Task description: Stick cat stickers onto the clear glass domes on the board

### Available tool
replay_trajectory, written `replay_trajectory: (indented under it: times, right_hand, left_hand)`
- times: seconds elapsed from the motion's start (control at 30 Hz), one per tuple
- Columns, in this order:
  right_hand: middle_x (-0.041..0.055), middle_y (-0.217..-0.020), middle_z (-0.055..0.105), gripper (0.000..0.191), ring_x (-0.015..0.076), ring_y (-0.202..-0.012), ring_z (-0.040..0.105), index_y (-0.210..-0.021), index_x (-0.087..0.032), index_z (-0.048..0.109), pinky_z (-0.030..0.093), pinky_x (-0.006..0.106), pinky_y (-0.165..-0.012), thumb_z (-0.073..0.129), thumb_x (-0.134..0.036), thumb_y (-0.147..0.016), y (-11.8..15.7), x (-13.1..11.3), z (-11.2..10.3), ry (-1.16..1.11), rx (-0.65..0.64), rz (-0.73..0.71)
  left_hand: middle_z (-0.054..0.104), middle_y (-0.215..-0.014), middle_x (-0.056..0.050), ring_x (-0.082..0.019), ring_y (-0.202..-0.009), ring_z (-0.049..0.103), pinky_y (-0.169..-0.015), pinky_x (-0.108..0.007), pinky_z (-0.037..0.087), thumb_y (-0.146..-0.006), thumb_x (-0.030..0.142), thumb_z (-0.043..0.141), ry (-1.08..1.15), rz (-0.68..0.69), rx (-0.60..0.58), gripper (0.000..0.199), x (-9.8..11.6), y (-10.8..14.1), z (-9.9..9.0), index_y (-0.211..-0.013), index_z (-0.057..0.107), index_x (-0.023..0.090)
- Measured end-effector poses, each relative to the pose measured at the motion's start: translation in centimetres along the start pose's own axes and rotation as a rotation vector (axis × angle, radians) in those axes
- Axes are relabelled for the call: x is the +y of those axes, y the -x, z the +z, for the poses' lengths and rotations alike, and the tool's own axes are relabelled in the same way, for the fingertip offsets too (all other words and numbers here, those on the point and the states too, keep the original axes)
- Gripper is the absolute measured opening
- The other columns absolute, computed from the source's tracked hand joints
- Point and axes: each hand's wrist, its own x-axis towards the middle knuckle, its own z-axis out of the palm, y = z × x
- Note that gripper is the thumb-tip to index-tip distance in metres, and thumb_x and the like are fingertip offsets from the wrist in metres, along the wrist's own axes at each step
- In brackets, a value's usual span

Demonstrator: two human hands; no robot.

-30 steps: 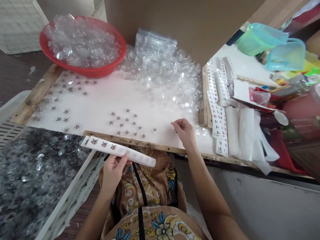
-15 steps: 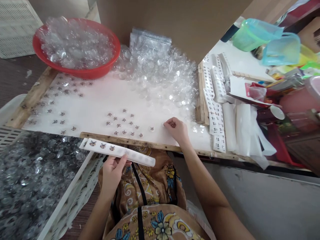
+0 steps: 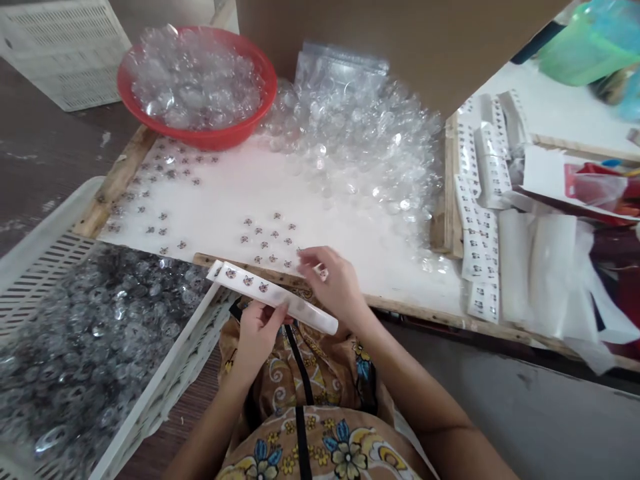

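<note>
My left hand (image 3: 263,330) pinches a folded white sticker strip (image 3: 300,308) between thumb and fingers, over my lap at the table's front edge. Several printed animal-face stickers (image 3: 248,281) show on the strip's left part; its right part is bare. My right hand (image 3: 333,283) hovers over the table edge just above the strip, fingers bent and apart from the thumb. A small animal-face piece (image 3: 324,273) shows in the gap between them; whether it is touched I cannot tell. Left of its fingertips, several clear pieces with animal-face stickers (image 3: 275,235) lie spread on the white tabletop (image 3: 230,193).
A red basin (image 3: 215,139) full of clear plastic pieces stands at the back left. Loose clear pieces (image 3: 365,143) are heaped by a cardboard box (image 3: 390,47). Sticker sheets (image 3: 477,233) lie right. A white crate (image 3: 165,373) of pieces stands at lower left.
My right hand has moved left from its pinch on the tabletop, towards the strip and stickered pieces, and its fingers have parted. The view has swung left; my left hand still holds the strip.
</note>
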Motion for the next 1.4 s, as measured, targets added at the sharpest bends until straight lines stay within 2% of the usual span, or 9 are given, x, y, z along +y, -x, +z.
replay_trajectory:
  times: [0.1, 0.27, 0.43, 0.5, 0.63, 0.73, 0.8, 1.03, 1.4]
  right_hand:
    - [0.0023, -0.088, 0.070, 0.007, 0.0160, -0.078, 0.064, -0.092, -0.024, 0.068, 0.050, 0.028, -0.071, 0.067, -0.022, -0.085, 0.5, -2.7, 1.9, -0.162, -0.152, -0.058]
    - [0.0020, -0.084, 0.069, 0.007, 0.0161, -0.077, 0.063, -0.083, -0.023, 0.067, 0.049, 0.028, -0.072, 0.066, -0.018, -0.087, 2.1, -3.3, 3.5, -0.120, -0.043, -0.090]
    - [0.0038, -0.090, 0.067, 0.010, 0.0175, -0.090, 0.063, -0.078, -0.022, 0.064, 0.050, 0.030, -0.081, 0.068, -0.022, -0.086, 1.9, -2.6, 2.2, -0.277, 0.007, -0.193]
    - [0.0034, -0.088, 0.065, 0.011, 0.0166, -0.086, 0.062, -0.078, -0.022, 0.062, 0.050, 0.029, -0.076, 0.068, -0.027, -0.086, 0.5, -1.5, 0.6, -0.337, 0.055, -0.117]
    - [-0.0008, -0.071, 0.058, 0.017, 0.0127, -0.065, 0.051, -0.079, -0.020, 0.060, 0.042, 0.027, -0.061, 0.065, -0.036, -0.083, -3.8, 2.9, -2.8, -0.250, 0.206, 0.176]
    - [-0.0024, -0.064, 0.054, 0.020, 0.0118, -0.061, 0.047, -0.076, -0.020, 0.060, 0.037, 0.026, -0.057, 0.065, -0.039, -0.078, -6.2, 6.0, -4.1, -0.170, 0.194, 0.309]
    - [-0.0026, -0.062, 0.054, 0.020, 0.0118, -0.059, 0.047, -0.074, -0.020, 0.060, 0.035, 0.026, -0.055, 0.066, -0.039, -0.075, -6.9, 7.1, -4.1, -0.122, 0.163, 0.362]
    - [-0.0004, -0.064, 0.060, 0.017, 0.0138, -0.061, 0.051, -0.071, -0.020, 0.062, 0.038, 0.027, -0.059, 0.064, -0.036, -0.072, -7.1, 7.0, -3.4, 0.028, 0.137, 0.372]
    - [0.0015, -0.070, 0.065, 0.009, 0.0161, -0.065, 0.057, -0.073, -0.021, 0.057, 0.040, 0.028, -0.063, 0.057, -0.028, -0.078, -7.0, 6.5, -2.9, 0.254, 0.117, 0.343]
  left_hand:
    - [0.068, -0.069, -0.003, -0.019, -0.062, 0.064, -0.060, -0.032, 0.055, -0.074, 0.047, 0.078, -0.016, 0.085, -0.014, 0.033, -0.1, 0.3, 0.2, -0.082, 0.069, 0.017]
    - [0.066, -0.070, -0.002, -0.018, -0.067, 0.062, -0.062, -0.028, 0.051, -0.078, 0.042, 0.075, -0.048, 0.142, -0.032, 0.027, -0.5, 0.7, 0.3, -0.082, 0.068, 0.016]
    - [0.069, -0.074, -0.003, -0.020, -0.066, 0.065, -0.063, -0.032, 0.056, -0.076, 0.046, 0.077, -0.007, 0.057, -0.030, 0.033, -0.6, 0.7, 0.4, -0.087, 0.069, 0.016]
    - [0.071, -0.074, -0.003, -0.020, -0.062, 0.065, -0.062, -0.034, 0.058, -0.074, 0.048, 0.078, 0.012, 0.000, -0.026, 0.036, -0.4, 0.6, 0.2, -0.089, 0.070, 0.016]
    - [0.072, -0.072, -0.005, -0.022, -0.063, 0.069, -0.062, -0.035, 0.060, -0.071, 0.050, 0.080, 0.007, -0.029, 0.003, 0.038, -0.2, 0.1, -0.4, -0.084, 0.071, 0.016]
    - [0.073, -0.072, -0.004, -0.023, -0.064, 0.070, -0.062, -0.035, 0.061, -0.069, 0.051, 0.081, 0.026, -0.026, 0.017, 0.039, -0.2, -0.1, -0.7, -0.083, 0.071, 0.015]
    - [0.073, -0.071, -0.004, -0.022, -0.063, 0.070, -0.062, -0.034, 0.061, -0.069, 0.050, 0.081, 0.029, -0.027, 0.023, 0.038, -0.3, -0.1, -0.9, -0.083, 0.071, 0.015]
    - [0.073, -0.072, -0.004, -0.021, -0.064, 0.070, -0.062, -0.033, 0.061, -0.071, 0.047, 0.081, 0.043, -0.048, 0.009, 0.035, -0.7, -0.4, -0.9, -0.083, 0.071, 0.016]
    - [0.073, -0.072, -0.003, -0.020, -0.062, 0.070, -0.062, -0.033, 0.061, -0.071, 0.048, 0.081, 0.032, -0.021, 0.033, 0.036, -0.7, -0.2, -1.3, -0.084, 0.071, 0.015]
